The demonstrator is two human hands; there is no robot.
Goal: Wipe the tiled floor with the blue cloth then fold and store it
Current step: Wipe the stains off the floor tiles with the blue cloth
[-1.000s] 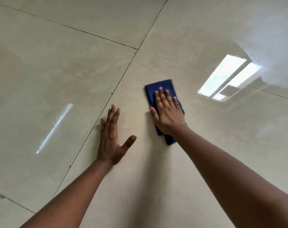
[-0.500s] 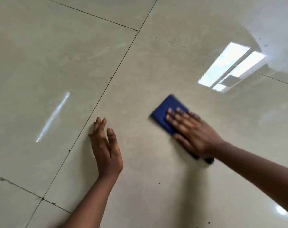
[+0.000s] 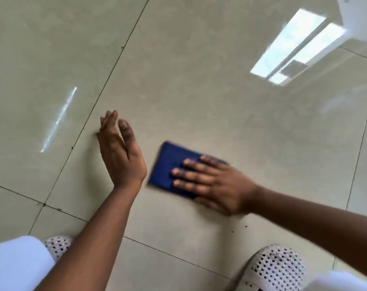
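Both hands flat: right hand [image 3: 217, 183] fingers [image 3: 191, 176] spread on blue cloth [image 3: 167, 166], left hand [image 3: 120, 152] fingers extended on tiled floor [image 3: 199, 91].

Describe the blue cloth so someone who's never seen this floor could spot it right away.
Start at the bright window reflection on the glossy beige floor, then look down toward the person's two hands. The cloth lies flat on the tile under the right hand, just right of the left hand. It is a small folded rectangle, the only dark blue thing here.
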